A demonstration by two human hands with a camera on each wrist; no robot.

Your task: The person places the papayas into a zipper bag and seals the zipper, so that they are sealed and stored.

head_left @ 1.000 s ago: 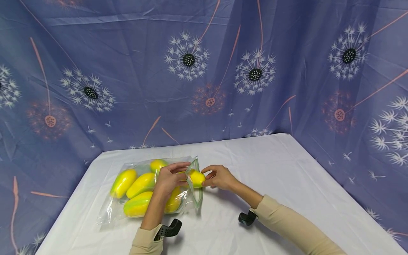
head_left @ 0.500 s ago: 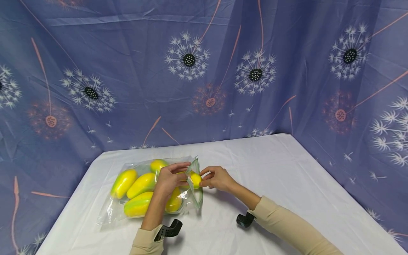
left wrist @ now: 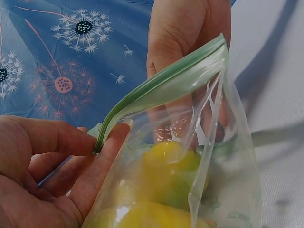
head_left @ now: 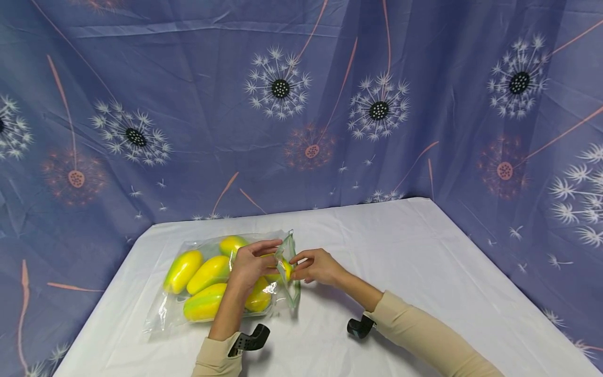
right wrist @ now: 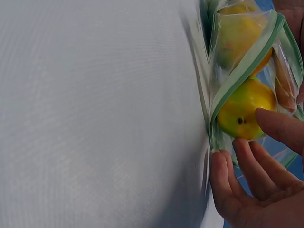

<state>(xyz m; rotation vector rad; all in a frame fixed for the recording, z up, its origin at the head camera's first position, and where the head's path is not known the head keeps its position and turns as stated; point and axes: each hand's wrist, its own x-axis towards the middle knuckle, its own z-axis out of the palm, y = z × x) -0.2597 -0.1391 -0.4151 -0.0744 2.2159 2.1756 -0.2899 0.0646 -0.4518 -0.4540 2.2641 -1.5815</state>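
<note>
A clear zip bag (head_left: pixel 157 317) with a green rim lies on the table, its mouth facing right. Several yellow-green mangoes (head_left: pixel 182 271) are inside. My left hand (head_left: pixel 249 267) pinches the green rim (left wrist: pixel 156 84) between thumb and fingers, as the left wrist view shows. Another mango (right wrist: pixel 242 107) sits at the mouth, mostly within the bag. My right hand (head_left: pixel 320 268) holds its outer end with thumb and fingertips; in the right wrist view the thumb touches one side and fingertips the lower edge. Part of this mango is hidden behind the left hand and the plastic.
A white cloth (head_left: pixel 400 251) covers the table. Behind and beside it hangs a blue curtain (head_left: pixel 202 131) with a dandelion print. Black wrist cameras sit at both cuffs, the left camera (head_left: pixel 254 337) near the table's front.
My right hand has moved left toward the bag, and the mango at the mouth has slid further in. My left hand has stayed at the rim.
</note>
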